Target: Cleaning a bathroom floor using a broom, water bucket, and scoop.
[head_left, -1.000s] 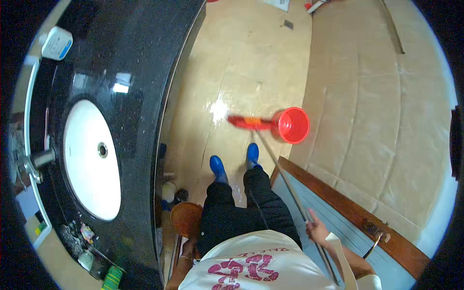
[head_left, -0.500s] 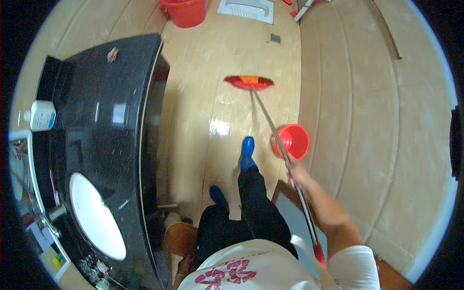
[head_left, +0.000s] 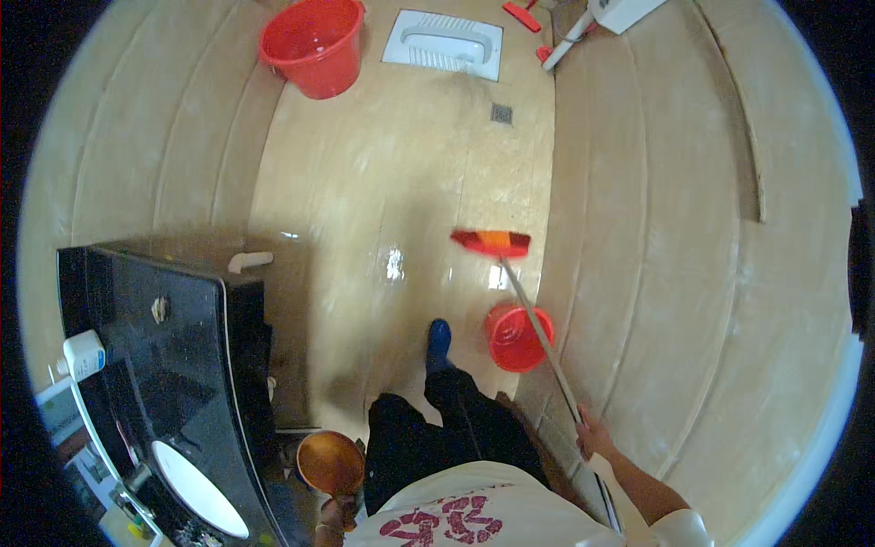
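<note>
My right hand (head_left: 595, 435) is closed round the long metal handle of a broom (head_left: 492, 242). The broom's red head, with an orange middle, rests on the wet tan floor near the right wall. Its handle crosses over a small red bucket (head_left: 518, 337) standing by that wall. Low in the picture, my left hand (head_left: 335, 512) grips a round orange-brown scoop (head_left: 330, 462) beside the dark counter. The fingers of that hand are partly in shadow. One blue boot (head_left: 438, 343) shows on the floor.
A black counter (head_left: 155, 365) with a white sink (head_left: 199, 492) and a white bottle (head_left: 85, 355) stands left. Farther off are a large red bucket (head_left: 319, 50), a squat toilet (head_left: 444, 46) and a floor drain (head_left: 501, 113). A white pipe (head_left: 250, 262) juts out behind the counter.
The view has shifted forward, showing more of the far floor. The broom head has moved right, closer to the wall. Both hands keep their hold.
</note>
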`<state>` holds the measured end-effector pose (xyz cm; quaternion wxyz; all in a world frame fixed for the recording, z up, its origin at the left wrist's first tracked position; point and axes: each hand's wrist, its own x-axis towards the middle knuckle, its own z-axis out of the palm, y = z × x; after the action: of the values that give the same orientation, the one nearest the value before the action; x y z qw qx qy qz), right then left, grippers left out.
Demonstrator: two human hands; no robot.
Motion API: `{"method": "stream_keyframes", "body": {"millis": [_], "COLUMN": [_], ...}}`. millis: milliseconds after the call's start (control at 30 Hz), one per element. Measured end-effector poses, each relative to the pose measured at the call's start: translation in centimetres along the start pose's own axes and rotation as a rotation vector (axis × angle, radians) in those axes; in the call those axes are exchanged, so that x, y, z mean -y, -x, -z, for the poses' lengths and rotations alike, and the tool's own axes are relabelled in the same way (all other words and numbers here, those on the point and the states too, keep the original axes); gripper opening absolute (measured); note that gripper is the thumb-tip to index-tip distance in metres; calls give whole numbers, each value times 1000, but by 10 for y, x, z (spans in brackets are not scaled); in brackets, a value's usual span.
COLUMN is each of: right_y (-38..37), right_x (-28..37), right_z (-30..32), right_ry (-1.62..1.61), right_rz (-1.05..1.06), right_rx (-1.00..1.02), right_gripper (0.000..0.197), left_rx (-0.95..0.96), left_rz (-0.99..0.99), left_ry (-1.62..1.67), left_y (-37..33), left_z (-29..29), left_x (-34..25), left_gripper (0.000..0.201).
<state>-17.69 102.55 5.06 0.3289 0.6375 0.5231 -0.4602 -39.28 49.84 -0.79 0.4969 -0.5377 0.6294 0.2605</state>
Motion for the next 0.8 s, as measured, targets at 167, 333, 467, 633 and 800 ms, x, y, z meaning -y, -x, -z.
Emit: {"method": "stream_keyframes", "body": {"millis": [167,333,467,633,800], "right_y": [-67,-178,-251,-187,-156], "right_x": [43,222,343,344,300], "right_z": [21,62,109,120,124], "right_ry": [208,303,213,267,443], "right_rz": [173,658,536,424,398], "right_rx": [-25,-232,-266,-201,-153], "right_gripper": [50,48,50,49,48], "left_rx": [236,215,139,30,67], "left_rz": [-186,-359,-641,-857,-385], "left_ry": [361,81,-414,-1025,-112], "left_y": [-28,-47,-73,-89,-75], "left_z": [-29,-57,-115,-98,-134], "left_x": [-35,-97,-162,-194,-220], "left_gripper": [21,21,21,20,22]}}
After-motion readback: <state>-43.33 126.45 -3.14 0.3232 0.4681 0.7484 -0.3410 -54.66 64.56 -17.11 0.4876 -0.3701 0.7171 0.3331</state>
